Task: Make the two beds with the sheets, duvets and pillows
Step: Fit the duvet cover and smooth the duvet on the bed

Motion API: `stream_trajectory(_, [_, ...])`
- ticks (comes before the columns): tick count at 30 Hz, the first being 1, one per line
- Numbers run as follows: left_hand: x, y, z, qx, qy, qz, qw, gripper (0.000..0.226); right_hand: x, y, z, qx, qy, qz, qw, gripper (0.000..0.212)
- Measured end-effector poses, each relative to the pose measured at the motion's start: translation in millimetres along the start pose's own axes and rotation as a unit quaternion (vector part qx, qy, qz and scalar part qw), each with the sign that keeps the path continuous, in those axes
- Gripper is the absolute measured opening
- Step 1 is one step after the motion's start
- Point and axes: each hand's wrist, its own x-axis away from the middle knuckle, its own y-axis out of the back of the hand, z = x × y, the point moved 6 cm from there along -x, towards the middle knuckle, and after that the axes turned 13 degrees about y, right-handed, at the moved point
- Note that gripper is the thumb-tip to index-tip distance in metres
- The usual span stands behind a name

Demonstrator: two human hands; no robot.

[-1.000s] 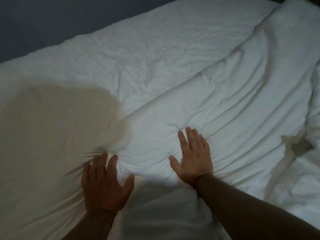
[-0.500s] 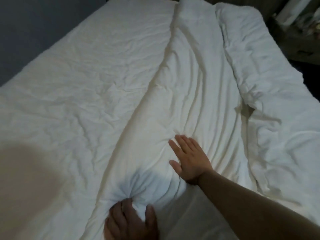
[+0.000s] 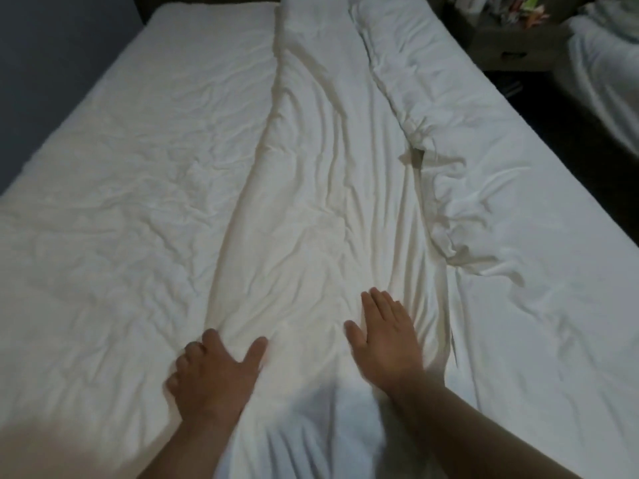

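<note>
A white duvet [image 3: 321, 188] lies bunched in a long folded ridge down the middle of the bed, over the wrinkled white sheet [image 3: 145, 174]. A second rumpled fold of the duvet [image 3: 460, 174] runs along the right side. My left hand [image 3: 214, 375] is at the near left edge of the ridge, fingers curled around the fold and thumb spread on top. My right hand [image 3: 383, 344] rests flat on the duvet with its fingers straight and together, holding nothing. No pillows are in view.
A second bed with white bedding [image 3: 608, 74] stands at the far right across a dark strip of floor [image 3: 567, 108]. Between the beds at the back is a nightstand [image 3: 508, 43] with cluttered items. A dark wall [image 3: 52, 63] runs along the left.
The view has swung up along the bed's length. My left hand has moved up from the bunched near end to the ridge's left edge. My right hand stays flat on the duvet.
</note>
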Motion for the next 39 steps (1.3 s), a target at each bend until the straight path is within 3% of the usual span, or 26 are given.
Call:
stream_trajectory(2, [8.2,-14.9,-2.2,-0.015,-0.043,0.042,0.998,0.065,13.5,-4.9,12.5,-0.011,-0.01,-0.002,1.0,0.094])
stream_trajectory(5, [12.9,-18.1,-14.1,0.028,-0.122,-0.017,0.992,0.04,24.3,-6.3,24.6,-0.003,-0.052,-0.074,0.996,0.09])
stream_trajectory(7, [23.5,-6.6,-16.9,0.071,-0.154,-0.085,0.982,0.042,31.3,-5.7,32.3,0.039,-0.086,-0.12,0.988,0.074])
stream_trajectory(9, [40.6,2.1,-17.5,0.097,-0.191,-0.093,0.972,0.054,36.4,-8.3,36.7,0.072,-0.117,-0.107,0.985,0.068])
stream_trajectory(11, [47.8,-7.9,-13.1,0.028,-0.181,-0.017,0.983,0.068,38.9,-13.9,35.8,0.099,-0.114,-0.091,0.984,0.062])
stream_trajectory(13, [42.8,-20.6,-10.0,-0.053,-0.177,0.032,0.982,0.066,39.4,-16.9,33.3,0.108,-0.089,-0.093,0.986,0.051])
stream_trajectory(15, [34.9,-28.6,-17.9,-0.055,-0.2,0.083,0.975,0.054,40.8,-13.8,30.9,0.099,-0.069,-0.092,0.988,0.045])
stream_trajectory(18, [26.5,-26.6,-27.1,-0.033,-0.223,0.161,0.961,0.054,46.2,-13.5,28.5,0.066,-0.057,-0.081,0.993,0.045])
stream_trajectory(20, [18.6,-11.1,-24.5,0.023,-0.211,0.2,0.956,0.053,53.6,-18.5,31.0,0.101,-0.041,-0.044,0.993,0.056])
stream_trajectory(22, [13.7,10.8,-16.4,0.144,-0.185,0.238,0.943,0.047,63.8,-12.2,42.0,0.089,-0.04,-0.075,0.992,0.055])
stream_trajectory(25, [6.1,31.9,6.1,0.366,-0.074,0.291,0.881,0.041,76.3,-3.4,72.6,0.066,-0.025,-0.134,0.988,0.064])
stream_trajectory(28, [-5.5,38.4,41.1,0.487,0.024,0.303,0.819,0.029,77.4,-12.3,95.3,0.036,-0.053,-0.051,0.997,0.085])
stream_trajectory(29, [-7.6,36.7,54.7,0.489,0.036,0.301,0.818,0.027,79.1,-17.1,101.1,0.03,-0.059,-0.025,0.997,0.088])
stream_trajectory(32, [-2.5,22.3,88.4,0.387,0.012,0.283,0.877,0.031,89.2,-27.7,109.3,0.039,-0.045,0.002,0.998,0.085])
stream_trajectory(34, [3.2,13.4,98.7,0.352,0.007,0.292,0.889,0.037,97.1,-28.5,105.2,0.042,-0.049,0.007,0.998,0.08])
stream_trajectory(39, [4.1,20.5,89.8,0.249,0.037,0.23,0.94,0.076,120.4,-18.2,84.0,0.031,-0.127,-0.03,0.991,0.083])
